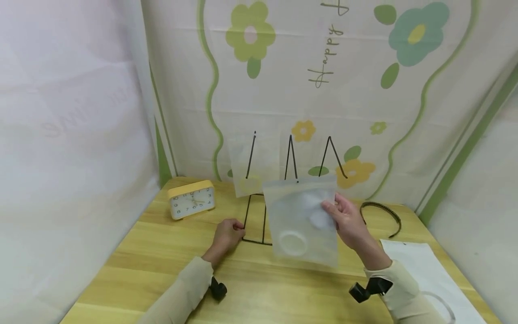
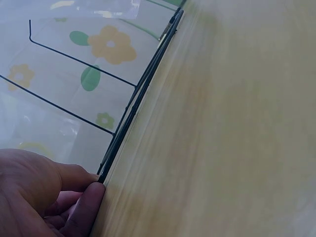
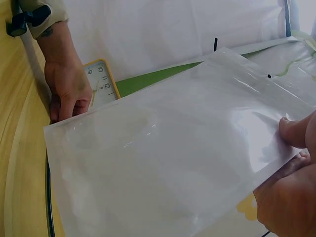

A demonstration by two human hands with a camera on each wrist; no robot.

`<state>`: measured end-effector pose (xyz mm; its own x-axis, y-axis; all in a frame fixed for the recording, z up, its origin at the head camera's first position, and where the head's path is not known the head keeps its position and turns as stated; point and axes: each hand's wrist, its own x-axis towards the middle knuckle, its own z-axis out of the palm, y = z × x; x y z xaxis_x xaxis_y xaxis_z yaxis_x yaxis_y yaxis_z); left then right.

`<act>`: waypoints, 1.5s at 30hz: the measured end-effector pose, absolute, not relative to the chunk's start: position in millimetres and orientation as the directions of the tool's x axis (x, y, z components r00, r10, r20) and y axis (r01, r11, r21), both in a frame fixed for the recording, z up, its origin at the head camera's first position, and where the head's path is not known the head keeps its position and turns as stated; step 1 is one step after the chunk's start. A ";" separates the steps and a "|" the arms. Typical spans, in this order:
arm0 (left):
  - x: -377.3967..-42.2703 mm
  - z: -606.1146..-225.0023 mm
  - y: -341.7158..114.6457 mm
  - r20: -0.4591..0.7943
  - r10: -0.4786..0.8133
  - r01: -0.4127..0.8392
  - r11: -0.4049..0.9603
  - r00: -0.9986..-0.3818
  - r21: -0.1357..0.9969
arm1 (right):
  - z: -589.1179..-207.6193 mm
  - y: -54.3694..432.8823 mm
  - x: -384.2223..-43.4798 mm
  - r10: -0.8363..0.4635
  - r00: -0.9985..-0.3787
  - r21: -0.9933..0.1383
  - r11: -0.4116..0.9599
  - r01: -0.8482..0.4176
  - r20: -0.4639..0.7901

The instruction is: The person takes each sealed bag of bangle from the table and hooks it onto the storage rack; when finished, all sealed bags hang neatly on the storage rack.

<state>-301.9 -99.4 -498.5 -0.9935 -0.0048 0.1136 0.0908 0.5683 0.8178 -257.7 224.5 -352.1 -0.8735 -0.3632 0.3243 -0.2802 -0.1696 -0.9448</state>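
A black wire rack [image 1: 257,242] with upright prongs stands on the table. My left hand [image 1: 228,234] pinches the near left corner of its base, as the left wrist view [image 2: 54,192] also shows. My right hand [image 1: 350,220] holds a translucent plastic bag [image 1: 303,220] by its right edge, thumb in front, before the rack's middle prong. A small dark tip shows at the bag's top edge; whether the prong passes through it, I cannot tell. A pale ring shape shows low on this bag. Another clear bag [image 1: 238,157] hangs at the left prong.
A yellow-framed clock [image 1: 192,200] stands at the left back. To the right lie a dark braided headband [image 1: 382,207] and a white flat bag [image 1: 421,265] with a grey arc on it. Printed cloth [image 1: 267,99] hangs behind the table.
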 end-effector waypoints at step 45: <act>-304.2 -499.1 -99.3 0.125 -0.010 0.097 0.576 -0.992 0.812 | -359.9 208.8 -363.8 -0.216 -0.961 -0.983 -0.096 -0.157 0.175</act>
